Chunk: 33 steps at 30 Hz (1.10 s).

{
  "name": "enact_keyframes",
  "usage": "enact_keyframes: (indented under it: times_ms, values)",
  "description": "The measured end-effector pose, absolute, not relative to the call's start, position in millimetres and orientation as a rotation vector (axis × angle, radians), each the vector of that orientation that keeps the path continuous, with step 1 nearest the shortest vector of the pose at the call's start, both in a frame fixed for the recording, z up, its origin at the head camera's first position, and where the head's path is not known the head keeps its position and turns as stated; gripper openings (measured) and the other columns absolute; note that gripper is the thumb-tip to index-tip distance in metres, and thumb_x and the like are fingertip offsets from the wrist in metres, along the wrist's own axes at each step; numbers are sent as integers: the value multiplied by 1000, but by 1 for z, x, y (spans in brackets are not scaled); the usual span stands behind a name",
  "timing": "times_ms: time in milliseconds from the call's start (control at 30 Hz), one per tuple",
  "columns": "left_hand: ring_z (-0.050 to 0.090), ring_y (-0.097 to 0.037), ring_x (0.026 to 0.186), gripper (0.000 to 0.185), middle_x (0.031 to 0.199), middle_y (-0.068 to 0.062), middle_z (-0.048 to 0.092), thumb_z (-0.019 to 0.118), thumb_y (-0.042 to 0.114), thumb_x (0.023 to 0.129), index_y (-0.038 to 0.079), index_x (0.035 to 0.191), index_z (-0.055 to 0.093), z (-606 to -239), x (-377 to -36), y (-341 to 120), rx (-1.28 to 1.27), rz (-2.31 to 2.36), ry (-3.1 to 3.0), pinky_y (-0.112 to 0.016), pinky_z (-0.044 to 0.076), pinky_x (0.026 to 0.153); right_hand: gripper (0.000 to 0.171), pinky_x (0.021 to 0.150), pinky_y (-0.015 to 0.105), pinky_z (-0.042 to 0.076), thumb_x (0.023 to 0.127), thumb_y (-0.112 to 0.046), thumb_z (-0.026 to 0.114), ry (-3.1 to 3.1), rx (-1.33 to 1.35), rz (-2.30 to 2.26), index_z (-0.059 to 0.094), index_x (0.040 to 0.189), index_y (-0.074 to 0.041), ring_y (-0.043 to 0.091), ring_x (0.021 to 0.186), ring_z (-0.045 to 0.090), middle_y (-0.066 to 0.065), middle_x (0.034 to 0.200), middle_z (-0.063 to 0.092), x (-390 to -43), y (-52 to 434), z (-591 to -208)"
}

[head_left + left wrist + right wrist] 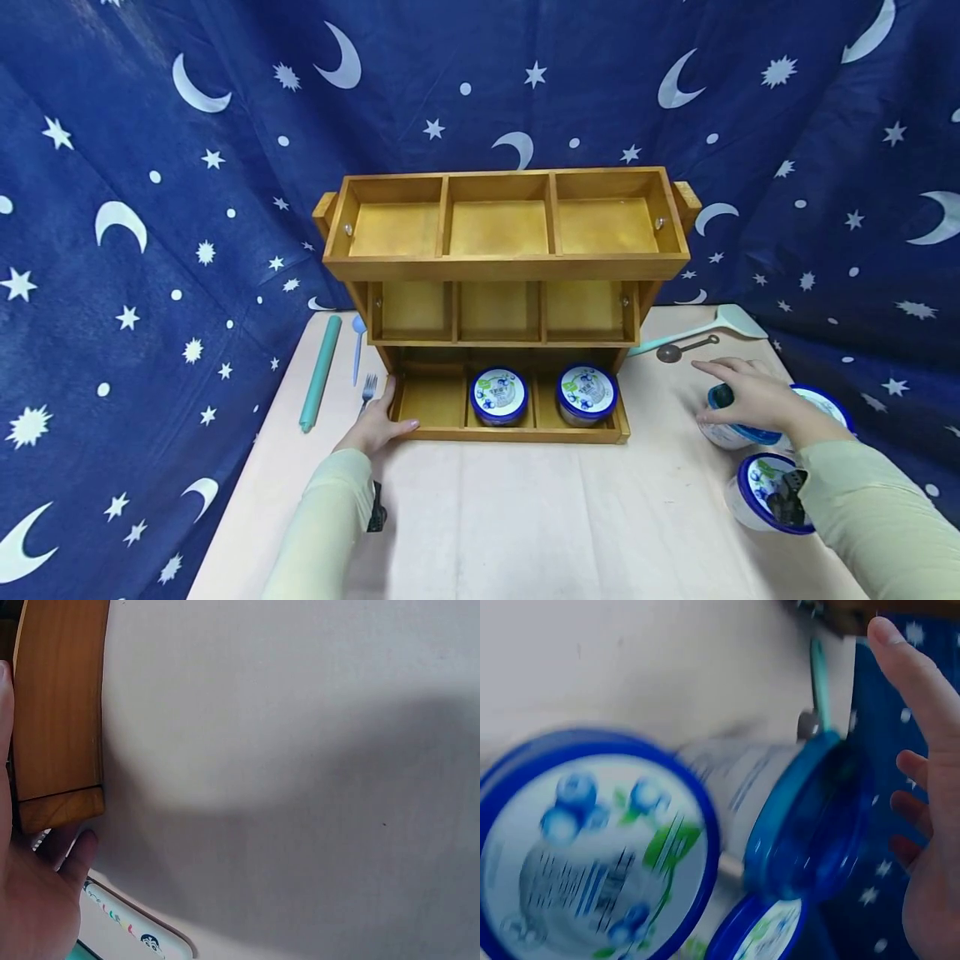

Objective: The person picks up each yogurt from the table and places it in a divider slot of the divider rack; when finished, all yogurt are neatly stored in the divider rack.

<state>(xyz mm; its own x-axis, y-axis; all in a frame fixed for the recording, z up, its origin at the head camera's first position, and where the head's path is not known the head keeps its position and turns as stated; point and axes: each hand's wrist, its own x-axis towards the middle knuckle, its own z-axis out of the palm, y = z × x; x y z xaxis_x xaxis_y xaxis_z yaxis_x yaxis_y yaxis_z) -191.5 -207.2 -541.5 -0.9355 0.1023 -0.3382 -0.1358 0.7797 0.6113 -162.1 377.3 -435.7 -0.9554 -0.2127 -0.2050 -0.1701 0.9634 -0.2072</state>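
My left hand (372,425) holds the lower left front corner of the wooden tiered organizer (510,268), thumb along the front and fingers at the side. The left wrist view shows those fingers round the organizer's corner (60,810). Over the tubs on the right, my right hand (757,400) has its thumb and index finger spread, holding nothing. Beneath it is a tub (802,817) with a shiny plain blue top, partly hidden in the head view. Two tubs with blueberry-print lids stand beside it, one in front (757,479) and one behind (828,404).
Two blue-lidded tubs sit in the bottom tier's middle (499,393) and right (587,392) compartments. Left lie a teal stick (321,371), a blue spoon (358,333) and a fork (367,390). A pale green spatula (735,323) and dark measuring spoon (671,353) lie right.
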Motion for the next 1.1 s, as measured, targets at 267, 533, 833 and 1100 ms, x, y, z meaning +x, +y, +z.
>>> enact_keyframes:
  times_ms: [267,533,833,1100]
  values:
    - [22,-46,134,104,145,-33,23,72,41,81,14,152,0,-543,-191,-208,-42,953,2609,-55,21,107,106,81,71,27,66,-70,67,2855,-132,-284,33,141,-4,59,109,24,36,132,25,-154,416,-449]
    - [20,-42,136,104,150,-27,19,73,38,81,14,152,0,-547,-190,-208,-38,1006,2591,-52,19,109,108,76,76,32,68,-64,71,2787,-40,-386,25,142,0,62,104,24,40,129,16,-146,431,-455]
    - [21,-43,135,105,148,-28,21,74,39,80,15,152,1,-547,-191,-207,-51,1008,2589,-53,20,108,107,75,73,36,67,-60,74,2802,-47,-407,26,141,1,58,102,27,40,126,22,-147,423,-457]
    - [21,-44,135,106,148,-29,21,74,40,79,14,152,1,-546,-192,-208,-41,1001,2601,-53,20,108,103,79,75,34,66,-61,73,2851,-144,-366,33,140,-2,58,108,28,38,126,28,-152,409,-460]
